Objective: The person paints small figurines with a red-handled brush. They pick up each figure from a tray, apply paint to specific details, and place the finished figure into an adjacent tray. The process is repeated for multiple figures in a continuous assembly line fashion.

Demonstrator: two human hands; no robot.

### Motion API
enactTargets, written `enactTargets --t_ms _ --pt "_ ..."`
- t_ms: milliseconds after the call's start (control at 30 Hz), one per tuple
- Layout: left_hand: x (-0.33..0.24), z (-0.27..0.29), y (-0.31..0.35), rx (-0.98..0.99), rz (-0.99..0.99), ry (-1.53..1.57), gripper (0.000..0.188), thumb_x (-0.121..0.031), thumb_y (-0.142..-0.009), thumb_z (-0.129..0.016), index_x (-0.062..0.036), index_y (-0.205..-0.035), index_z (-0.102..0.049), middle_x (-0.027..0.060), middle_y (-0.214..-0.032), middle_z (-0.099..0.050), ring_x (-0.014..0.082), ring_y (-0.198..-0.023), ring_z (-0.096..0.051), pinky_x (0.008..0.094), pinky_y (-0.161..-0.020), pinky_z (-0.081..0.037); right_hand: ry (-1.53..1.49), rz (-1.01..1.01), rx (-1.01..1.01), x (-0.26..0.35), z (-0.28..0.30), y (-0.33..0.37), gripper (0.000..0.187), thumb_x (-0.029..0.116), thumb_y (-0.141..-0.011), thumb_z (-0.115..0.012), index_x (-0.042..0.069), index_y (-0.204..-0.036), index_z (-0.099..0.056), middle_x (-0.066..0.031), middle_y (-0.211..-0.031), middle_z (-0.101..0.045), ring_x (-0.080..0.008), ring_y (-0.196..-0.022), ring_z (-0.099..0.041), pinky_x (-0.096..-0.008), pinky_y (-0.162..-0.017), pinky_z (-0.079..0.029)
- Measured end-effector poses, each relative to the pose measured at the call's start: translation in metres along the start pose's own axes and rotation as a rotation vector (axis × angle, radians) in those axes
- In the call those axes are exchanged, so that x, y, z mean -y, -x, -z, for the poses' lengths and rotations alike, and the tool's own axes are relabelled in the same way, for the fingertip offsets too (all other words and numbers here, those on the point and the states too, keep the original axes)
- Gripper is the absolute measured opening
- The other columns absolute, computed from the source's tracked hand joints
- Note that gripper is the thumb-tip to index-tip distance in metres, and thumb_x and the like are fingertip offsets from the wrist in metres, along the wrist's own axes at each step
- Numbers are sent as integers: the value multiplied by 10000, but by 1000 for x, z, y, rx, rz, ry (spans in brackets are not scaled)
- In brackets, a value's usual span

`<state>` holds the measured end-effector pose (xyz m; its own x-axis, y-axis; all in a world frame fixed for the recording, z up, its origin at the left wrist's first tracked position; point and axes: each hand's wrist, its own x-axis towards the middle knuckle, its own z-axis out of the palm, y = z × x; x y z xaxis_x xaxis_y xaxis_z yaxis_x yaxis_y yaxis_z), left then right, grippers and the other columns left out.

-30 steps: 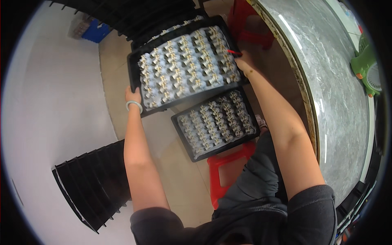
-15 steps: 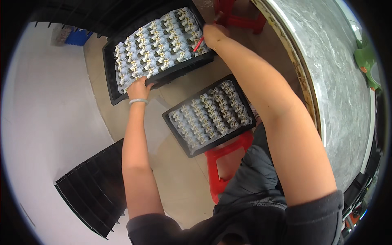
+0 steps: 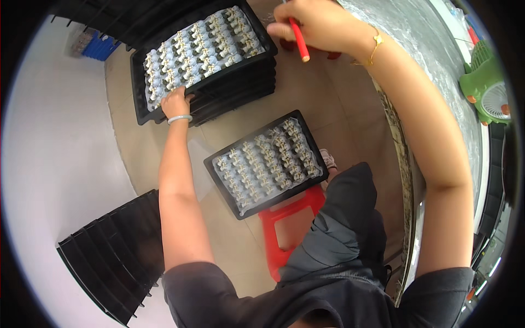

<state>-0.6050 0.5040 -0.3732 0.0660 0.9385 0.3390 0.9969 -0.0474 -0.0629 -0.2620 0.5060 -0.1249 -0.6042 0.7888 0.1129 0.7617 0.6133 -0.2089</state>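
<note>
My left hand (image 3: 176,104) is closed over the near rim of a black tray (image 3: 232,70), the top one of a stack. In that tray sits a pale liner with rows of small white-and-yellowish pieces (image 3: 191,52), too small to name. Raised beyond the tray's right corner, my right hand (image 3: 320,23) holds a red pencil (image 3: 298,38), its tan end pointing down. No part of the right hand touches the tray. A second, smaller-looking black tray (image 3: 223,198) with similar rows of pieces rests lower down, beside a red stool.
The red plastic stool (image 3: 270,240) stands by my leg. A table with a grey marbled top (image 3: 432,71) curves along the right, bearing a green fan (image 3: 486,82). Black ribbed trays (image 3: 112,251) are stacked at lower left. A blue basket (image 3: 101,46) stands by the white wall (image 3: 54,142).
My right hand has lifted away from the stacked tray's right corner, moving up and right with the red pencil. The left hand stays on the rim. The view has shifted slightly.
</note>
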Motion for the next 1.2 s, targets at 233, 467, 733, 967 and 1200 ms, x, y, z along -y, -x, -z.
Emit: enactTargets --t_ms 233,467,733,967,1200 --pt "6 -16 6 -18 18 30 267 -253 -594 -731 -115 -788 -610 52 -739 -612 239 -757 -579 379 -652 -383 120 38 152 14 -6 9 234 261 -767 -598 39 -693 -588 -130 -669 -596 -308 -689 -591 -388 -642 -466" --pt "-15 44 -18 309 49 179 366 -85 -658 -599 -74 -1017 -533 126 -1085 -491 293 -1071 -429 407 -894 -353 198 -43 189 21 -10 0 234 279 -734 -591 55 -754 -656 -132 -786 -641 -282 -785 -625 -370 -694 -491" --pt "-233 307 -183 -719 -732 775 346 -311 -725 -638 -14 -896 -592 137 -882 -602 315 -852 -552 389 -782 -409 38 -62 101 15 -5 -3 188 231 -715 -598 76 -802 -659 -113 -864 -640 -261 -841 -615 -364 -712 -486" --pt "-264 293 -182 -339 -540 414 440 -447 -791 -515 -25 -702 -607 178 -725 -598 343 -735 -562 423 -706 -422 -78 186 118 50 7 60 245 305 -723 -591 62 -749 -617 -145 -723 -616 -320 -732 -608 -417 -645 -485" --pt "-210 318 -74 -455 -543 487 346 -360 -698 -642 -56 -561 -548 125 -558 -526 294 -605 -497 384 -637 -366 -62 113 -802 26 122 141 89 223 -708 -595 134 -718 -600 -80 -645 -565 -269 -628 -568 -366 -562 -457"
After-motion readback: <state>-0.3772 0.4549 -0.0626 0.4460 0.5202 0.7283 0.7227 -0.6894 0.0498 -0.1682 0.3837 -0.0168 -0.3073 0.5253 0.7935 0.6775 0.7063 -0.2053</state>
